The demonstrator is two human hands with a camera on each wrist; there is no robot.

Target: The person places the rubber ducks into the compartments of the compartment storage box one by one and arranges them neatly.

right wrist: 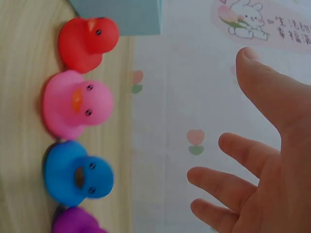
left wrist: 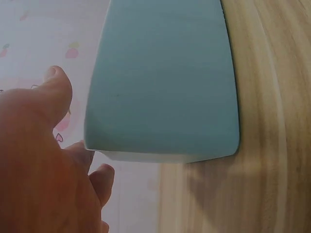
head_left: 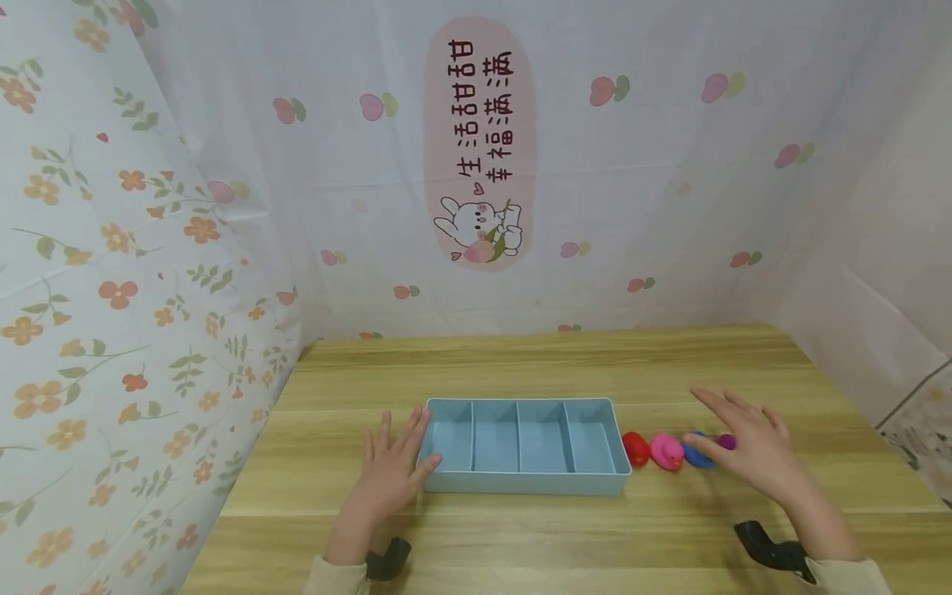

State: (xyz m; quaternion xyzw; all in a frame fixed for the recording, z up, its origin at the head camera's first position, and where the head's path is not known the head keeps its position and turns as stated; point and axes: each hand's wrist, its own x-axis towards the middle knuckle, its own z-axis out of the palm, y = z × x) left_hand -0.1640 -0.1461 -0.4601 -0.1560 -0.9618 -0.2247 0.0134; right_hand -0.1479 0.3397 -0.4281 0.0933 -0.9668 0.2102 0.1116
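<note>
**Purple toy duck (right wrist: 77, 222) partly hidden**

In my remote head feed, the right hand (head_left: 757, 450), spread and empty, partly masks it and the blue toy duck (right wrist: 65, 174), right of the pale-blue compartmented plastic tray (head_left: 524, 484). Whether the spread, empty left hand (head_left: 390, 469) touches the tray, I can't tell.

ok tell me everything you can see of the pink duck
The pink toy duck looks smooth and rubbery, with a rounded body, orange beak and two dark eyes. It sits upright on the wood-grain table, between the red duck and blue duck, very close to both; whether they touch is unclear. The right hand isn't holding it.
</note>
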